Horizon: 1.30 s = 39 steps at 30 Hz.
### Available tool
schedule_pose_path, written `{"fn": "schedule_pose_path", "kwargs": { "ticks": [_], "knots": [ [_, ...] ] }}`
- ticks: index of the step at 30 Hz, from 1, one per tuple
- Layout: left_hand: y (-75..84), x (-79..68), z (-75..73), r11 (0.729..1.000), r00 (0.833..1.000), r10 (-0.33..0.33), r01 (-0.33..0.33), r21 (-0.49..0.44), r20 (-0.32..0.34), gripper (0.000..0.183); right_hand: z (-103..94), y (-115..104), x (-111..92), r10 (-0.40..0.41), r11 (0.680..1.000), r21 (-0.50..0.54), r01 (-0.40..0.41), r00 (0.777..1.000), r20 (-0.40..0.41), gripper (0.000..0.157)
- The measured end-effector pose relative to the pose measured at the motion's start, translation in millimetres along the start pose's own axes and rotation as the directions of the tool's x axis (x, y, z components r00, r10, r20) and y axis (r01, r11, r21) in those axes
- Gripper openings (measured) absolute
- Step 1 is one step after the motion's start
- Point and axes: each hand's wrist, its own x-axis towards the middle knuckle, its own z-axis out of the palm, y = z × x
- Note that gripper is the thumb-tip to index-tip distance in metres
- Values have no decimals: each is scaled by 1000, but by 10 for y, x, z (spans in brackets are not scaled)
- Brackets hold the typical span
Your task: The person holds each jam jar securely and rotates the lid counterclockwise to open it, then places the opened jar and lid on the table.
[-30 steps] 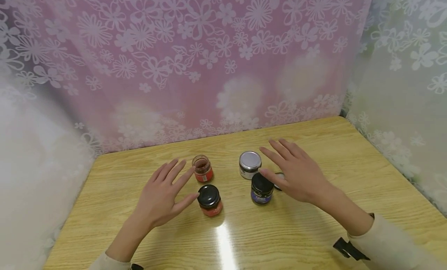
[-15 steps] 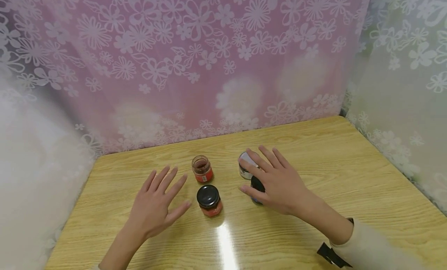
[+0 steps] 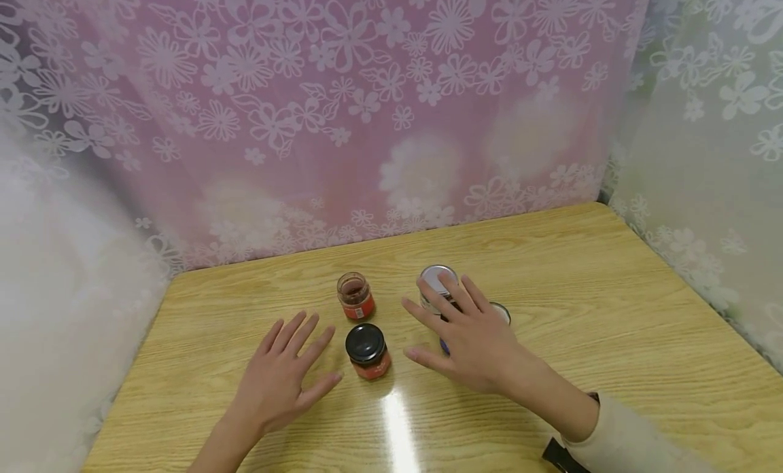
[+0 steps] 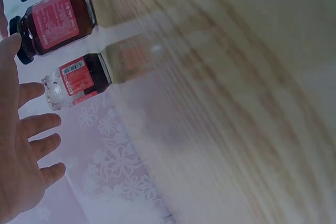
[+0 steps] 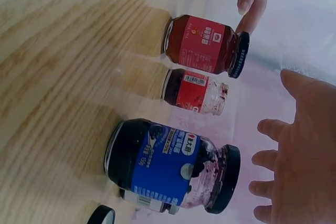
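My left hand [image 3: 278, 374], fingers spread, holds nothing beside the black-lidded jar with a red label [image 3: 368, 352]. Behind that jar stands a smaller lidless jar [image 3: 357, 299], also red-labelled, with dark residue inside its glass. My right hand [image 3: 480, 340] is spread over the blue-labelled jam jar [image 5: 168, 161], hiding most of it in the head view. In the right wrist view a gap shows between these fingers and that jar's black lid [image 5: 224, 179]. Partly covered by the fingertips is a white jar with a silver lid [image 3: 436, 276].
A loose lid [image 3: 503, 312] lies on the wooden table [image 3: 581, 269], just right of my right hand. Pink flowered cloth [image 3: 416, 153] hangs along the table's back edge, and pale flowered cloth [image 3: 703, 187] lines the right side.
My right hand has moved left and nearer to me, coming over the blue-labelled jar. My left hand has drawn back from the red-labelled jars. The jars stand where they were.
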Motion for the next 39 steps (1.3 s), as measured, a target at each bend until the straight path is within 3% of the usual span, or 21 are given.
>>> {"fn": "schedule_pose_path", "kwargs": {
  "ticks": [13,22,31,35,39],
  "knots": [
    [124,-13,154,992,991,-81,90,-84,105,69,119,-173,30,-41,999,31,40,999,32,67],
    [201,32,170,960,975,-149,182,-211,166,72,180,-290,70,-66,997,40,65,998,11,66],
    [292,113,171,869,944,-203,297,-397,261,81,210,-337,98,-75,994,84,75,997,-5,66],
    [308,145,186,828,941,-197,310,-467,275,79,227,-348,102,-75,991,113,73,997,8,66],
    [297,173,209,765,942,-179,315,-561,284,74,246,-359,107,-67,986,153,60,997,41,67]
  ]
}}
